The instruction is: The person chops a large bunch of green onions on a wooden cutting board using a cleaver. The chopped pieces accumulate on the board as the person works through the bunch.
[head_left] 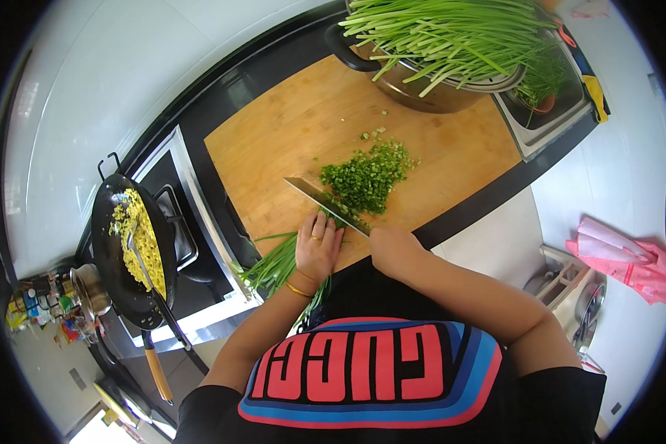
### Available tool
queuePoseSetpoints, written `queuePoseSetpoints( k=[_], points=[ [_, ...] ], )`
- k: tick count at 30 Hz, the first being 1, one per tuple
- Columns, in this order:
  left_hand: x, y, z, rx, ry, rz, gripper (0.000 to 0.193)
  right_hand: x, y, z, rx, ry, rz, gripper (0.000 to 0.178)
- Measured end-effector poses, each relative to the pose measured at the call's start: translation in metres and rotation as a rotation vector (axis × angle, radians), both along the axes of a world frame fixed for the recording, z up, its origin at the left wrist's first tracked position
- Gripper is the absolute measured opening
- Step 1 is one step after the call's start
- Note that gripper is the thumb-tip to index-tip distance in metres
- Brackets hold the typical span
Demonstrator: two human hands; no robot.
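Note:
My left hand [318,248] is closed over a bunch of long green chives [272,268], with its fingertips curled down by the blade. The chives trail off the near left edge of the wooden cutting board [274,133]. Wrapped around the knife's handle, which it hides, is my right hand [394,248]. The knife [314,194] slants across the board, its tip pointing up and left, and bits of green cling along the blade. Just beyond it lies a heap of finely chopped chives [366,177], with a few loose pieces scattered farther back.
A steel pot [418,92] topped with many uncut chives [451,41] stands on the board's far right. Beside it is a sink [555,118] holding greens. To the left, a black wok [111,259] on the stove contains yellow scrambled egg [146,251] and a spatula [142,263].

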State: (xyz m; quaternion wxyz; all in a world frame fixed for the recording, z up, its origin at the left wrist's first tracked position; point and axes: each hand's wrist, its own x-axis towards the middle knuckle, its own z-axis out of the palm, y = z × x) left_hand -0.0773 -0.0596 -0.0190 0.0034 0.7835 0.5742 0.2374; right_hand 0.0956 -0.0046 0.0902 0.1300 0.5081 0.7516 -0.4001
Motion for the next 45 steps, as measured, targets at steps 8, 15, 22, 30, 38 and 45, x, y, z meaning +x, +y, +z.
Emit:
queuePoseSetpoints(
  k=[8,15,22,30,38,45],
  points=[
    [0.001,0.0,0.006,0.0,-0.028,-0.015,0.03,-0.027,0.019,-0.028,0.069,0.075,-0.049,0.012],
    [0.002,-0.001,0.001,0.058,-0.02,0.036,0.028,-0.014,0.034,-0.045,0.08,0.138,-0.116,0.011],
    [0.004,-0.003,-0.001,0.054,-0.001,0.058,0.026,0.018,-0.004,-0.011,0.123,0.046,0.001,0.014],
    [0.004,-0.003,0.001,0.042,-0.004,0.041,0.025,0.027,-0.019,-0.014,0.092,0.068,-0.067,0.014],
    [0.002,0.0,0.0,0.007,-0.113,0.064,0.028,0.022,-0.019,-0.006,0.061,0.047,-0.047,0.015],
    [-0.001,0.001,0.002,-0.018,-0.02,0.012,0.031,0.015,-0.014,0.0,0.028,0.023,-0.056,0.015]
  ],
)
